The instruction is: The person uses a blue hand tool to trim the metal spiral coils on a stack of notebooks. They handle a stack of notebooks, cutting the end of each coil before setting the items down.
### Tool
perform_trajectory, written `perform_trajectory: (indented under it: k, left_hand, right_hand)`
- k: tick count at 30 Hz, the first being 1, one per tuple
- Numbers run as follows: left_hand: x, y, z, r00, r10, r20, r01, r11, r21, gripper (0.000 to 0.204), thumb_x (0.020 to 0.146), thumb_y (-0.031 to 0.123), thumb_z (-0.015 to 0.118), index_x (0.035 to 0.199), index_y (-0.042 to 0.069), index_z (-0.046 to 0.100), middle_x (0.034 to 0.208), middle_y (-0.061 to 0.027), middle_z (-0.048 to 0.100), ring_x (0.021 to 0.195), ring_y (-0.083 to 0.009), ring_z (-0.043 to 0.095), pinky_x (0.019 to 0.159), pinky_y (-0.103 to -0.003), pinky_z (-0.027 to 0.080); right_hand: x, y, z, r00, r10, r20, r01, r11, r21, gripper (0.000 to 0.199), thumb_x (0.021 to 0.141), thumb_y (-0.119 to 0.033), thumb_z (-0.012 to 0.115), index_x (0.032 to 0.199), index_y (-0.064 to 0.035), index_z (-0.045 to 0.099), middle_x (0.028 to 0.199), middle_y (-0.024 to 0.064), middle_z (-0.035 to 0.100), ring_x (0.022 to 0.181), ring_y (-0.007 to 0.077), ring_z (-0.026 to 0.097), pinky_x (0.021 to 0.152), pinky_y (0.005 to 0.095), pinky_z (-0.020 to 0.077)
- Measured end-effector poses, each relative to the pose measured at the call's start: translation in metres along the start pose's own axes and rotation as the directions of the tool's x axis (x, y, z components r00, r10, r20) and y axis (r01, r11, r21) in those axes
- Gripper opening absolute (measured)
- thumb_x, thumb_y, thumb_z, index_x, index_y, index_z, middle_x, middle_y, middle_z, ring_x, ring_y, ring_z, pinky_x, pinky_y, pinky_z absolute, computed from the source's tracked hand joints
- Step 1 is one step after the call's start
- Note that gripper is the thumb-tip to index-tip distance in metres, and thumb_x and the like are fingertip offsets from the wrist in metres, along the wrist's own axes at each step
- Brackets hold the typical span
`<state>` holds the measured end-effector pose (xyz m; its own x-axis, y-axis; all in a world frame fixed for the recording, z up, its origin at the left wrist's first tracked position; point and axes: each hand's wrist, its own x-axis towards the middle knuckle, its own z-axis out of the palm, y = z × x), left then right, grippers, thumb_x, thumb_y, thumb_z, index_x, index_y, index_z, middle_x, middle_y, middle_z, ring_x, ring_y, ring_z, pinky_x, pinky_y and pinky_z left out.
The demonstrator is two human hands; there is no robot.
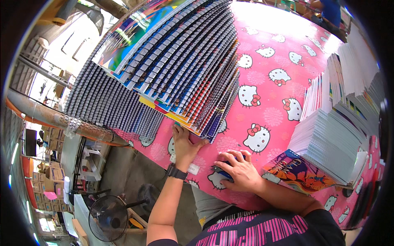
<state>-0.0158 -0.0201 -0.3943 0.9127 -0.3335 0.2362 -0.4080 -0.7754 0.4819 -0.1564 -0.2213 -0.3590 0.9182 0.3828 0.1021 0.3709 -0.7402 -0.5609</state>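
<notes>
My left hand [184, 144] presses against the lower end of a long fanned stack of spiral-bound notebooks [185, 61] with colourful covers, its fingers reaching under the bottom ones. A black watch [176, 171] is on that wrist. My right hand [239, 171] lies palm down on the pink cartoon-cat tablecloth [271, 88], covering a small dark blue object [223, 174] that peeks out at the fingers' left side.
A second pile of notebooks [336, 127] with white page edges rises at the right, a colourful cover [297, 172] at its bottom. A floor fan [108, 217] stands below the table's left edge. Another person [328, 12] is at the far end.
</notes>
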Motion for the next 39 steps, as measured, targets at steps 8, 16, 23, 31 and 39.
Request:
perform_trajectory:
  k: [8,16,23,31,39]
  left_hand:
    - [0.01,0.013,0.019,0.998,-0.025,-0.059,0.028,0.998,0.059,0.105,0.065,0.059,0.072,0.126,-0.019,0.036,0.13,-0.0437,0.031,0.129,-0.0563,0.021,0.109,-0.055,0.018]
    - [0.081,0.029,0.058,0.992,0.019,-0.121,-0.004,0.992,0.124,0.105,0.067,0.064,0.067,0.123,-0.02,0.038,0.124,-0.0448,0.037,0.126,-0.0554,0.026,0.108,-0.054,0.019]
    - [0.156,0.045,0.088,0.992,0.064,-0.109,-0.043,0.982,0.184,0.105,0.065,0.065,0.068,0.12,-0.02,0.042,0.125,-0.0403,0.04,0.126,-0.052,0.028,0.107,-0.053,0.021]
    - [0.187,0.075,0.111,0.995,0.009,-0.104,0.0,0.997,0.082,0.106,0.069,0.062,0.068,0.129,-0.018,0.034,0.131,-0.0433,0.031,0.13,-0.0527,0.021,0.109,-0.053,0.015]
    - [0.176,0.047,0.082,0.994,-0.026,-0.102,0.016,0.995,-0.1,0.08,0.074,0.048,0.069,0.129,-0.005,0.045,0.135,-0.0338,0.037,0.13,-0.0418,0.03,0.107,-0.046,0.024]
  right_hand:
    - [0.0,0.001,-0.001,1.0,0.016,0.003,-0.016,1.0,-0.02,0.062,0.068,-0.033,0.068,0.126,-0.0191,0.051,0.131,0.0075,0.042,0.127,0.0279,0.033,0.103,0.0478,0.0198]
    - [0.001,0.003,-0.001,1.0,-0.004,-0.004,0.004,1.0,-0.01,0.063,0.069,-0.033,0.068,0.127,-0.0184,0.05,0.13,0.0071,0.042,0.126,0.0273,0.033,0.103,0.0482,0.02]
    - [0.002,0.0,-0.003,1.0,0.01,0.029,-0.01,1.0,-0.009,0.061,0.071,-0.032,0.067,0.128,-0.0182,0.05,0.13,0.0073,0.042,0.126,0.0271,0.034,0.104,0.0473,0.0197]
    - [0.0,0.002,-0.004,0.999,0.019,0.029,-0.019,1.0,-0.002,0.061,0.07,-0.031,0.067,0.127,-0.0184,0.05,0.132,0.0073,0.041,0.126,0.0279,0.034,0.103,0.0474,0.0205]
    - [-0.001,-0.001,0.002,0.997,-0.074,-0.029,0.076,0.995,0.063,0.053,0.072,-0.028,0.068,0.122,-0.0191,0.056,0.129,0.0077,0.044,0.124,0.0296,0.035,0.1,0.0469,0.0243]
